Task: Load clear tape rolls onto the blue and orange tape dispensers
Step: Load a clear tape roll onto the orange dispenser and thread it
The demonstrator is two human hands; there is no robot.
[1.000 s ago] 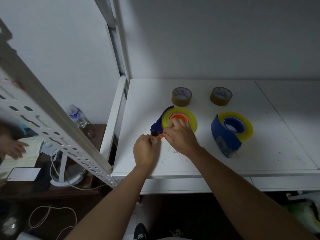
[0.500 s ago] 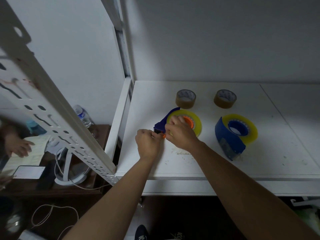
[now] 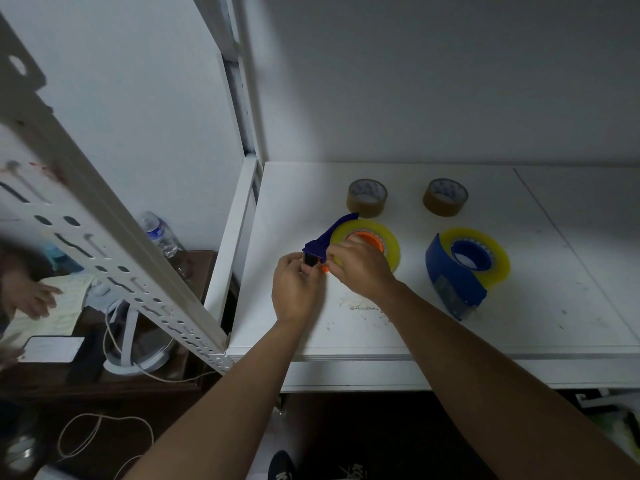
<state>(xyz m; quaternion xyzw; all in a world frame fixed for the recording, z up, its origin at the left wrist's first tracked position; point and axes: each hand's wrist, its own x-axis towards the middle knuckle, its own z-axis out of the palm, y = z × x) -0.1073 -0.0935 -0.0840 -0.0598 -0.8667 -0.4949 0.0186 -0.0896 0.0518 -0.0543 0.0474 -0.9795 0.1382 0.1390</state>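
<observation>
No text can be read anywhere. The brown tape roll (image 3: 367,197) at twelve o'clock carries core printing, and the water bottle (image 3: 160,233) at nine o'clock has a label, both too blurred.

Dim indoor view, brightest on the shelf

Soft light falls on the white shelf (image 3: 433,327) around the hands, fading to grey on the wall (image 3: 433,74) and near black below. Wide-angle bending bows the rack post (image 3: 104,216) at left. The lower left corner is blurred and murky; the shelf itself is fairly sharp, without glare.
</observation>
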